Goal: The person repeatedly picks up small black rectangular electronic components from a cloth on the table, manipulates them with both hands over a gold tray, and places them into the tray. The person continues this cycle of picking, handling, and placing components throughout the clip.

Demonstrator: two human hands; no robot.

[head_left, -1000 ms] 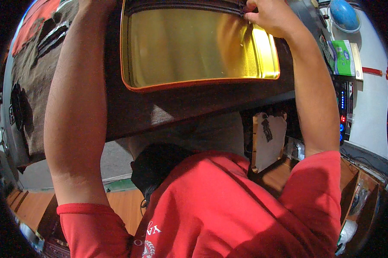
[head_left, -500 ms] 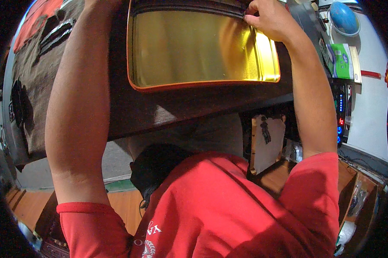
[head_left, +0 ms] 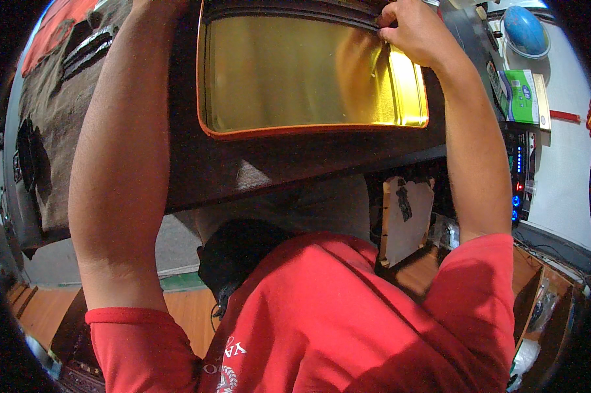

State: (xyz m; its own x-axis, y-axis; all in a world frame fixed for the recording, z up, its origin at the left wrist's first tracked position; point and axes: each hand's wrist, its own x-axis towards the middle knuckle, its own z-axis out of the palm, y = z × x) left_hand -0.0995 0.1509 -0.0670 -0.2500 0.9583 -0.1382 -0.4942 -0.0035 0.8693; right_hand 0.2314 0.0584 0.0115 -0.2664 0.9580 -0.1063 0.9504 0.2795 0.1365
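Observation:
A shallow rectangular tin (head_left: 276, 78) with a shiny gold inside and an orange rim lies on the dark table at the top of the view. Its far edge is cut off by the picture. My right hand (head_left: 413, 33) reaches over the tin's right side, with thumb and fingers pinched together at a dark band (head_left: 295, 12) across its far part. What sits between those fingertips is too small to make out. My left forearm (head_left: 122, 144) runs up along the tin's left side, and the left hand lies beyond the upper edge.
Brown cloth (head_left: 59, 131) with dark straps is at the left. To the right are a blue ball (head_left: 523, 31) in a white bowl, a green-and-white packet (head_left: 519, 95) and a dark device with blue lights (head_left: 518, 167). The table's near edge (head_left: 295, 183) slants before me.
The tin appears slightly farther right and lower in the picture, along with nearby things. My right hand keeps its pinch at about the same place on the tin.

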